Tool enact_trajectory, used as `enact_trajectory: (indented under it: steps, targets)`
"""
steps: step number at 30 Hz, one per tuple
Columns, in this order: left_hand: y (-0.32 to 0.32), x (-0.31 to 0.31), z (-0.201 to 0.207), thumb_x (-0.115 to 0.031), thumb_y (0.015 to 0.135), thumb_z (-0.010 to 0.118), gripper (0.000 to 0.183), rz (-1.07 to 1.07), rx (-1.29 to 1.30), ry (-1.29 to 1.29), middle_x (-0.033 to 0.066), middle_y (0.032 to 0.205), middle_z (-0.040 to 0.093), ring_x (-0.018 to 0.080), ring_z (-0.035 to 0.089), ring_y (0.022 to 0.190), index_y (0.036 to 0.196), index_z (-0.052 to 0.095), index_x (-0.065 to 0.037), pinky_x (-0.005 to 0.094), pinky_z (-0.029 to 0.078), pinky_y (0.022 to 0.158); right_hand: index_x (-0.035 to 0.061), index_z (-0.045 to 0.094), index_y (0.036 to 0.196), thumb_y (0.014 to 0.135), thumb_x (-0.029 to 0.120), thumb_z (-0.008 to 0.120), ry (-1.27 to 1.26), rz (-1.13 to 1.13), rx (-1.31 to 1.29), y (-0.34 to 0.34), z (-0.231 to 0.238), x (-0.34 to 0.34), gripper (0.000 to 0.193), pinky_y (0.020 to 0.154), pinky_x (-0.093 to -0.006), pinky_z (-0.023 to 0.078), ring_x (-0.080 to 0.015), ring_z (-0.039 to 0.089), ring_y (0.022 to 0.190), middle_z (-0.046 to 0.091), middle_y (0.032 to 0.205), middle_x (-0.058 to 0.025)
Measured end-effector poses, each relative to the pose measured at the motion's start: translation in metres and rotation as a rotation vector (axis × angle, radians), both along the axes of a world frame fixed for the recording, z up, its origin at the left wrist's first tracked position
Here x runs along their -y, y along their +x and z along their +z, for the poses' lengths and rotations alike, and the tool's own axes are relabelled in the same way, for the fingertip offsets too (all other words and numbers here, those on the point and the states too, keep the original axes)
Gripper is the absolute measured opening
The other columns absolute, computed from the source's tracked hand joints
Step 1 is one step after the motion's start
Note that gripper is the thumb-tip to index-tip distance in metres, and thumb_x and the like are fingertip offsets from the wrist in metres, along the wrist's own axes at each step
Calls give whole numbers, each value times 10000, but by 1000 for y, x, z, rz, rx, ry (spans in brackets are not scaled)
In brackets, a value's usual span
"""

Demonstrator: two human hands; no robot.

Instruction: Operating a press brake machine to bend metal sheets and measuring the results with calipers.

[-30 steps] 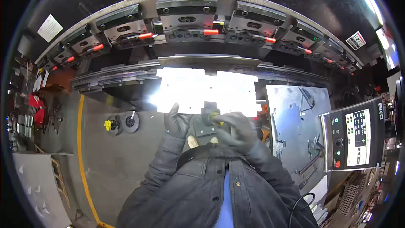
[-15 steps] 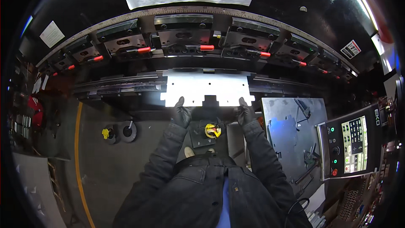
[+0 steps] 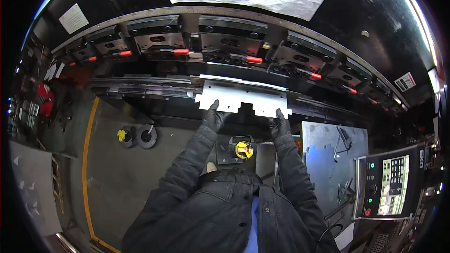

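Note:
A bright sheet metal part [image 3: 229,97] with small holes, tabs at its sides and a notch in its near edge is held between my hands. My gloved left hand [image 3: 214,118] grips its near left edge, thumb on top. At the near right corner my gloved right hand [image 3: 280,124] pinches it the same way, fingers underneath and hidden. Along the part's far edge a narrow strip looks folded at an angle. That far edge lies over the lower tool rail [image 3: 145,85] of a press brake, beneath the row of upper clamps [image 3: 233,42].
Red clamp levers [image 3: 254,60] line the upper beam. To the right stand a metal table [image 3: 323,152] with tools on it and a lit control panel [image 3: 393,182]. On the floor are a foot pedal [image 3: 243,150] with yellow parts and two round dark objects [image 3: 147,137] at left.
The view has turned, so the part now sits tilted, its right side nearer me. A folded strip shows along its far edge. Both hands keep their hold.

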State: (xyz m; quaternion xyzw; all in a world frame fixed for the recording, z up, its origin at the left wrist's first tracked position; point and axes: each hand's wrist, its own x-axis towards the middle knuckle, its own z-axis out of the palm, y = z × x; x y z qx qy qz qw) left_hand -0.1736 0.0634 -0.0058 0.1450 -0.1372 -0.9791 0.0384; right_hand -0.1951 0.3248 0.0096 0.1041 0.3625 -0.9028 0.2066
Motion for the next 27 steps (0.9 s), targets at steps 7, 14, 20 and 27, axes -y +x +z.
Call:
enact_trajectory:
  steps: [7, 14, 20, 27]
  targets:
    - [-20, 0, 1, -253, 757, 608, 396, 24, 330, -322, 149, 1039, 515, 250, 544, 902, 1049, 469, -22, 381, 505, 687, 29, 534, 840, 805, 213, 566, 27, 35, 20, -9, -1, 6, 190, 502, -225, 441, -138, 510, 491, 514, 636, -41]
    - [-21, -6, -4, -350, 654, 710, 414, 97, 515, -391, 111, 943, 550, 183, 555, 769, 900, 564, -51, 285, 467, 584, 29, 533, 848, 802, 213, 569, 64, 49, 26, -11, 1, 9, 193, 499, -223, 438, -136, 510, 494, 518, 642, -44]
    - [-16, -11, 41, -363, 638, 719, 444, 89, 553, -437, 101, 934, 546, 188, 542, 743, 907, 562, -47, 279, 445, 572, 29, 533, 856, 800, 213, 572, 104, 33, 24, -14, 6, 18, 197, 496, -221, 436, -134, 510, 497, 521, 647, -46]
    - [-20, -13, 38, -289, 666, 708, 382, 128, 578, -385, 119, 939, 540, 182, 564, 728, 908, 571, -27, 261, 484, 528, 29, 532, 865, 797, 214, 575, 136, 15, 3, -19, 14, 21, 201, 492, -219, 434, -132, 510, 499, 524, 653, -49]
